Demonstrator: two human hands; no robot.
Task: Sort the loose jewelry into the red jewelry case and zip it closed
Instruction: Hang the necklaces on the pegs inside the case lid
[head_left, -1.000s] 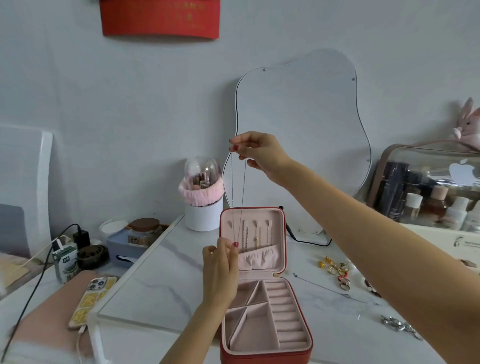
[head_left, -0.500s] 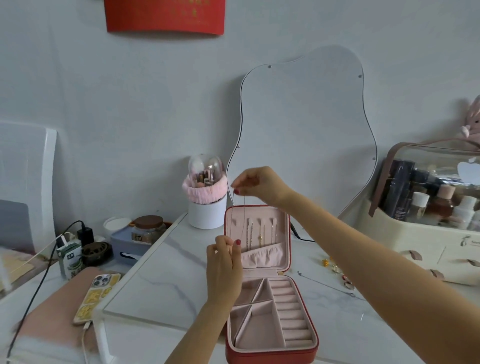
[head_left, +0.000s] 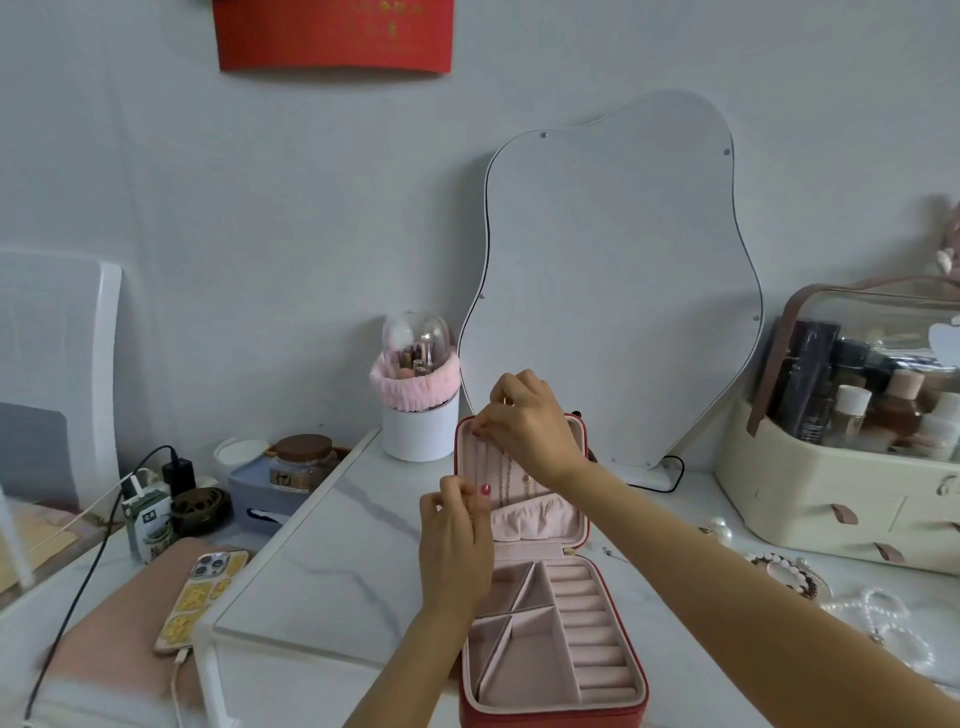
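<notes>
The red jewelry case (head_left: 641, 691) lies open on the white marble table, its lid standing upright with a pink lining and an elastic pocket. A thin chain necklace (head_left: 508, 480) hangs against the inside of the lid. My right hand (head_left: 524, 423) pinches its upper end at the lid's top edge. My left hand (head_left: 457, 535) pinches its lower part in front of the lid's left side. Pink compartments and ring rolls in the base hold nothing I can see. Loose pearl strands (head_left: 883, 618) and a beaded bracelet (head_left: 789, 574) lie on the table to the right.
A wavy mirror (head_left: 623, 291) leans on the wall behind the case. A white cup with a pink band (head_left: 415, 410) stands at the back left. A cream cosmetics organiser (head_left: 852, 467) fills the right. A phone (head_left: 202, 597), a jar and a carton lie left of the table.
My right hand came down from high in the air to the lid's top edge, lowering the necklace against the lid. My left hand stayed near the lid, still pinching the chain.
</notes>
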